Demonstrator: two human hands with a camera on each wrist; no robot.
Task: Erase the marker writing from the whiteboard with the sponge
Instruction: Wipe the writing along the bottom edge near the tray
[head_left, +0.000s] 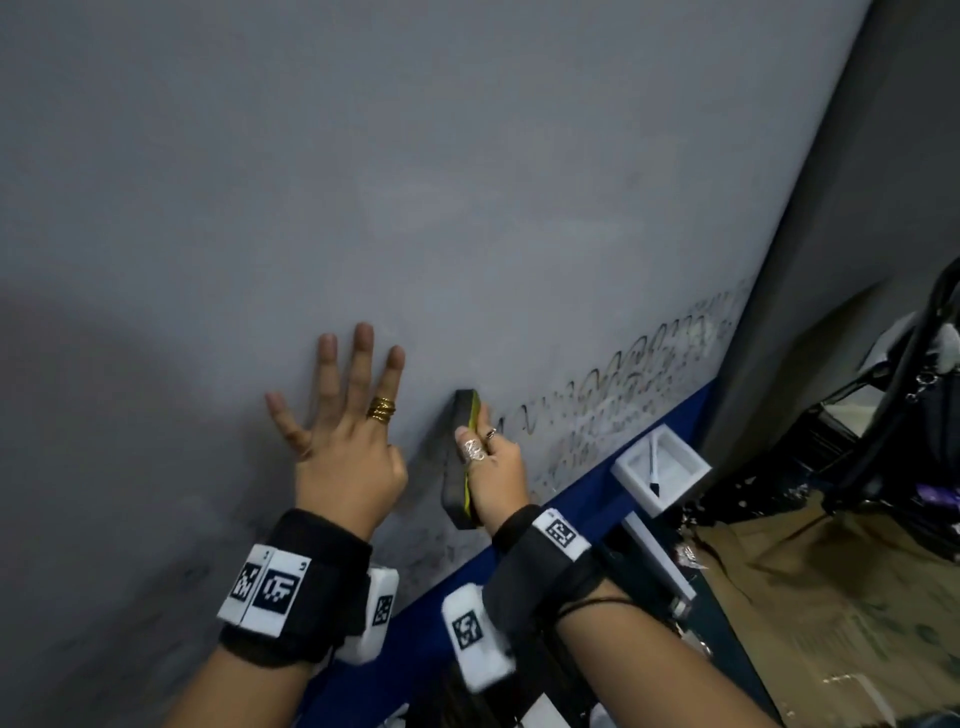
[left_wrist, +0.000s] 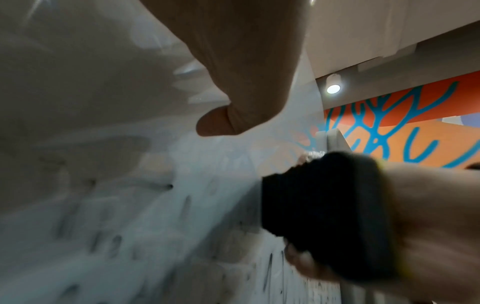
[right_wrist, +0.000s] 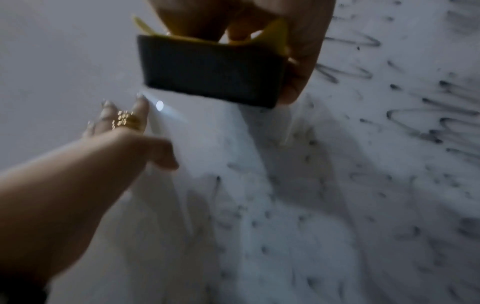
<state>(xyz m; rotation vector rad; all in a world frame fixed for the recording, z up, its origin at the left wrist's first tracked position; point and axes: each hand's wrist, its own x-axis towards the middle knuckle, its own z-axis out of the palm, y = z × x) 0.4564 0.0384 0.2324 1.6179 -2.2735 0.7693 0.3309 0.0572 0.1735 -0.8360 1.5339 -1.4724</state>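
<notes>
The sponge (head_left: 461, 457) is a long block with a thick black felt layer and a thin yellow backing. Its black face lies flat against the whiteboard (head_left: 467, 182), standing on end so that its long side runs up and down the board. In the right wrist view the black layer shows as a dark slab with the yellow strip bent up at the edges under the fingers.

The right hand (head_left: 493, 467) holds the sponge from the yellow side, thumb and fingers curled round its edges; this grip is pinching the sponge, with a silver ring on the thumb. The left hand (head_left: 348, 441) lies just beside the sponge on its left, palm flat on the board, its grip spread wide with straight fingers and a gold ring (head_left: 382, 408) on one of them.

The board is pale grey and mostly bare above the hands. To the right of the sponge run rows of black looped marker writing (head_left: 639, 384), partly smudged, reaching toward the board's right edge. Below and around the sponge the surface carries faint grey streaks and dots of ink, seen most clearly in the right wrist view.

A blue frame (head_left: 587, 499) borders the board's lower edge, and a white tray (head_left: 660, 467) holding a marker (head_left: 653, 467) is fixed to it.
</notes>
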